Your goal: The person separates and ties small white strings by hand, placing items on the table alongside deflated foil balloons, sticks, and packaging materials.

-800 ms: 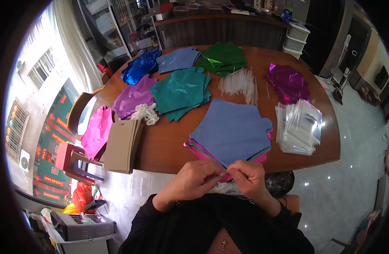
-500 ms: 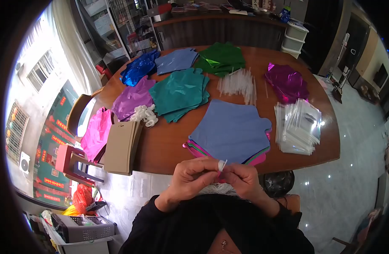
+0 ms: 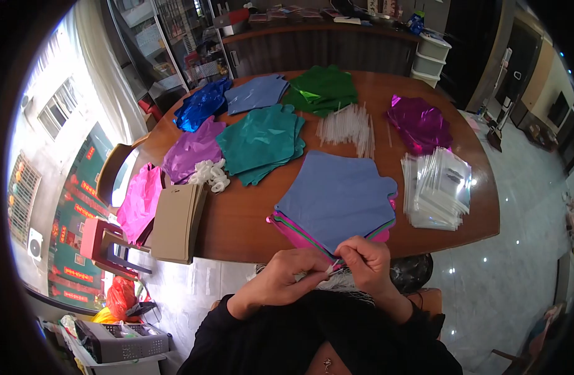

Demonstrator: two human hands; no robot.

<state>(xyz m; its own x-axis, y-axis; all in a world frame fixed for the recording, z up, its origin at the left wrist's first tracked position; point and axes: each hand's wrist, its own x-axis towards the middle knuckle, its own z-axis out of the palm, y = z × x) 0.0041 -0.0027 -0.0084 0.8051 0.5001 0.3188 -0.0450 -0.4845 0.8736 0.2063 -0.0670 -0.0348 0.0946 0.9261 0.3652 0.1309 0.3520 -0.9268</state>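
Note:
At the table's front edge, my left hand [image 3: 297, 274] pinches a small white strip [image 3: 329, 270] between thumb and fingertips. My right hand [image 3: 367, 261] is closed just beside it, its thumb and forefinger at the near corner of a stack of flat foil balloons [image 3: 337, 197]. This stack has a matte blue balloon on top, with pink and green edges showing beneath. Whether the right fingers grip the balloon corner or a thin strand from the strip is hard to make out.
Flat balloons in teal [image 3: 262, 142], green [image 3: 324, 89] and magenta [image 3: 418, 125] lie farther back. White straws [image 3: 349, 128], clear plastic packets [image 3: 437, 190], white coiled rings [image 3: 211, 175] and brown cardboard [image 3: 174, 222] also lie on the table [image 3: 237, 231].
Both hands were together at the white strip before. Now my right hand has moved slightly up and right to the stack's corner, while my left has shifted down with the strip.

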